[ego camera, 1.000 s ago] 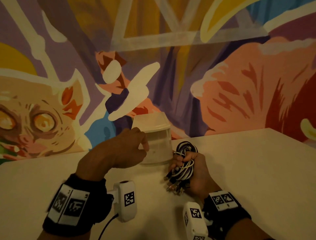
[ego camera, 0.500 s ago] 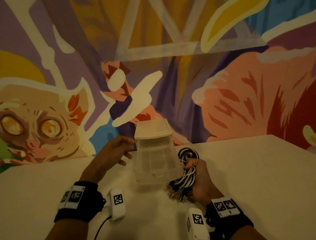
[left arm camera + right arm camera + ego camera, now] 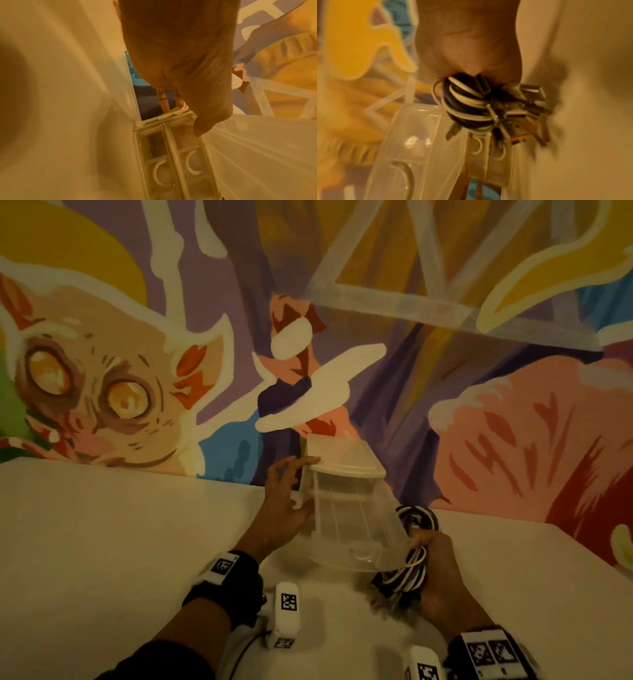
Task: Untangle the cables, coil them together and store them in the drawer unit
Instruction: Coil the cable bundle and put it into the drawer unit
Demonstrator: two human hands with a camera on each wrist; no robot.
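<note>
The right hand (image 3: 442, 573) was clenched around the bundle of cables (image 3: 409, 559), black and white ones coiled together, with the metal plugs hanging below the fist. The bundle touched the right side of the pulled-out drawer (image 3: 356, 529). The left hand (image 3: 284, 501) lay with straight fingers against the left side of the drawer unit (image 3: 342, 465), the fingertips at its top edge. The unit stood at the far edge of the table (image 3: 120, 542), just beside the painted wall (image 3: 445, 371). Left and right of the hands the table had wide room. The right wrist view showed the plugs (image 3: 522, 108) closely; the left wrist view showed two round handles on the lower drawers (image 3: 171, 169), which the head view did not.
</note>
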